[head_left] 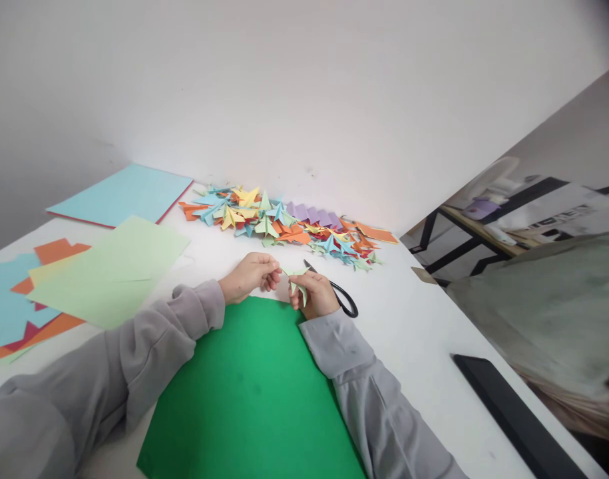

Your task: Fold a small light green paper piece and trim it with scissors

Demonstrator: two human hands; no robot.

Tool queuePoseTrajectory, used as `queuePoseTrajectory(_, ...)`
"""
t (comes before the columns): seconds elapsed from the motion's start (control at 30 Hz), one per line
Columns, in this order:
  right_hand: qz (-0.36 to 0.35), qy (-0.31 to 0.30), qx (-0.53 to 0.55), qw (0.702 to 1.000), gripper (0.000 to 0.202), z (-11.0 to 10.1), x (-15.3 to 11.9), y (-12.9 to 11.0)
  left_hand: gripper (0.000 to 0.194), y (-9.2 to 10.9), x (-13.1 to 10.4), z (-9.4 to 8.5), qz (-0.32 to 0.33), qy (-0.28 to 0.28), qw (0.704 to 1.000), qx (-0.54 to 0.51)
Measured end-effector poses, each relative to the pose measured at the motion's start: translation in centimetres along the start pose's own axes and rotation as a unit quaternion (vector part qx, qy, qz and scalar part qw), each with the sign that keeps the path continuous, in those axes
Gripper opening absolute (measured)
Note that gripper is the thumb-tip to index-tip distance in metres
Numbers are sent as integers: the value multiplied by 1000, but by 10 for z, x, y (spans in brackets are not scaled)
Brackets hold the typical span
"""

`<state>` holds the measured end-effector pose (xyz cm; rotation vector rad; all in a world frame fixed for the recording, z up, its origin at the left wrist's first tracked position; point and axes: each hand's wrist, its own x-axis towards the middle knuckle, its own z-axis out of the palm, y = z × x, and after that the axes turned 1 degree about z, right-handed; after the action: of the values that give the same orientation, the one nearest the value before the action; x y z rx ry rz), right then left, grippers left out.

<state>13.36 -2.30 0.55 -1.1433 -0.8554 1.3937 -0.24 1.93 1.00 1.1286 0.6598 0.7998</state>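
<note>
A small folded piece of light green paper (pixel 299 286) is pinched in my right hand (pixel 315 294), its pointed ends sticking out past the fingers. My left hand (pixel 253 275) is closed, thumb and forefinger pinching the thin left tip of the same paper. Both hands are just above the far edge of a green sheet (pixel 254 392) lying on the white table (pixel 408 332). Black-handled scissors (pixel 348 301) lie beside my right hand, partly hidden by it. Beyond the hands is a long pile of small folded paper shapes (pixel 284 223) in several colours.
At the left lie loose light green sheets (pixel 109 266) over blue, orange, yellow and red paper. A light blue sheet (pixel 124 193) rests near the wall. A long black object (pixel 514 412) is on the right side. Beyond the table edge stands a shelf (pixel 478 229).
</note>
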Motion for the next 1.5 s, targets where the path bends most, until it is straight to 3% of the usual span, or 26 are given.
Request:
queuePoseTrajectory(0.5, -22, 18, 6, 1000, 20, 1, 2, 4, 19, -3, 2, -2, 7, 9, 999, -38)
queuePoseTrajectory(0.73, -45, 5, -9, 999, 23, 1, 2, 6, 20, -4, 3, -1, 14, 7, 1000, 12)
queuePoseTrajectory(1.17, -63, 6, -11, 998, 23, 0, 2, 7, 22, -2, 2, -1, 9, -15, 999, -38)
queuePoseTrajectory(1.37, -74, -43, -34, 996, 18, -2, 3, 9, 24, -7, 2, -3, 41, -38, 996, 74)
queuePoseTrajectory(1.5, -73, -56, -42, 995, 17, -4, 3, 11, 24, -9, 4, -5, 39, -43, 996, 74)
